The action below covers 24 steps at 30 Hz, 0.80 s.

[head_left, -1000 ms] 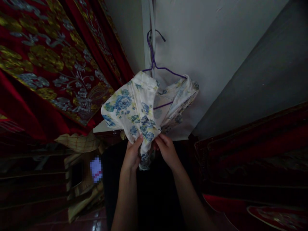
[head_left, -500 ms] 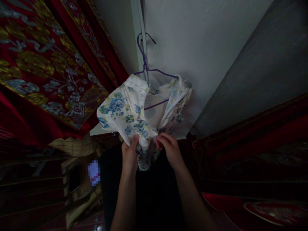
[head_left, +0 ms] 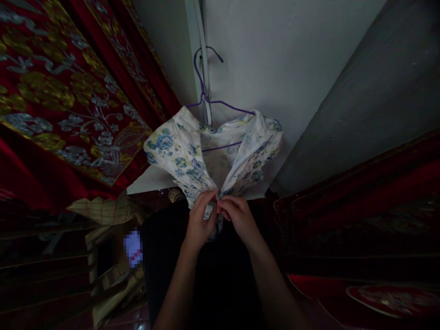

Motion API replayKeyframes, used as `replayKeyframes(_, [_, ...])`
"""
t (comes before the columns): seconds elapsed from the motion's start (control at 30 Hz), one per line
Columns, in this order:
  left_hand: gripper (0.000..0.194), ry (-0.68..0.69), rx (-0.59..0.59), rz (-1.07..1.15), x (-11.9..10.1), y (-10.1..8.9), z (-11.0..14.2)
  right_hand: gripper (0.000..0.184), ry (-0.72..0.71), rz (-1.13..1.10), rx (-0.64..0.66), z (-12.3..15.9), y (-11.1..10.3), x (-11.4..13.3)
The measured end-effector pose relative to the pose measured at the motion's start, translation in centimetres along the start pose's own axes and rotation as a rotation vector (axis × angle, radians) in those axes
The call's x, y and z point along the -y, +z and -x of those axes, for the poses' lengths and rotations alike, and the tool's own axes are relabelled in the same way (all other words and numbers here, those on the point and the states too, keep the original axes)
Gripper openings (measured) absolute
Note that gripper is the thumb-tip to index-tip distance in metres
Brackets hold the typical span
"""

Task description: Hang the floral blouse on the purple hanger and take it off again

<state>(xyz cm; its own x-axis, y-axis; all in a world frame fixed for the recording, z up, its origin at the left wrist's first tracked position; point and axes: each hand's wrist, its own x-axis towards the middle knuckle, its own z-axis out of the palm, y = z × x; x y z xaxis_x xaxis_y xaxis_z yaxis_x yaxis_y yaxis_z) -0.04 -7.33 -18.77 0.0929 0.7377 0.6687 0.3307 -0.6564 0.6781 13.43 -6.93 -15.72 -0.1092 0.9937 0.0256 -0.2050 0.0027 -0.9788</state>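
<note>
A white shirt (head_left: 187, 158) with blue and yellow-green flowers hangs on a purple hanger (head_left: 230, 106), its neckline open in a V. Where the two front edges meet, my left hand (head_left: 202, 217) pinches the left edge of the shirt. Right beside it, my right hand (head_left: 239, 217) is closed on the other front edge. The fingertips of both hands nearly touch. Whatever small part lies between them, such as a button, is too dark and small to make out. Below the hands the shirt's lower end is mostly hidden.
The hanger's hook is at a pale strip (head_left: 202, 36) along the grey-white wall (head_left: 275, 59). Red cloth (head_left: 68, 91) with gold and silver embroidery drapes on the left. A wooden rack or chair (head_left: 113, 293) stands at lower left, with more red embroidered cloth (head_left: 378, 183) on the right.
My left hand has moved right and up from the shirt's left side to the front edge, meeting my right hand. The shirt front now spreads flatter, with the neckline drawn into a V.
</note>
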Motion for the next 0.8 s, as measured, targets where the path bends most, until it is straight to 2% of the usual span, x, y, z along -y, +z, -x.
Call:
replayKeyframes(0.1, [0.036,0.105,0.077,-0.04,0.1,-0.5,-0.7,0.027,-0.002,0.005,-0.023,0.0,-0.5,-0.1])
replayKeyframes(0.27, [0.032,0.117,0.175,-0.079,0.3,-1.0,-1.8,0.029,-0.034,0.025,-0.035,-0.1,-0.7,-0.5])
replayKeyframes(0.43, [0.021,0.138,0.164,-0.119,1.0,-0.9,-2.2,0.03,-0.091,0.048,0.053,-0.2,-1.3,-0.2])
replayKeyframes(0.53, [0.018,0.145,0.156,-0.119,1.2,-0.7,-2.4,0.013,-0.176,0.107,-0.013,-0.6,-2.1,-0.6])
replayKeyframes(0.63, [0.017,0.143,0.154,-0.109,1.1,-0.5,-2.8,0.023,-0.222,0.169,-0.062,-1.1,-2.4,-1.7])
replayKeyframes(0.73, [0.014,0.208,0.178,-0.188,0.7,-0.3,-3.6,0.013,-0.213,0.121,-0.064,-1.5,-2.0,-2.8])
replayKeyframes(0.8, [0.012,0.271,0.188,-0.284,0.3,-0.5,-4.9,0.016,-0.229,0.093,-0.124,-1.9,-1.6,-3.3])
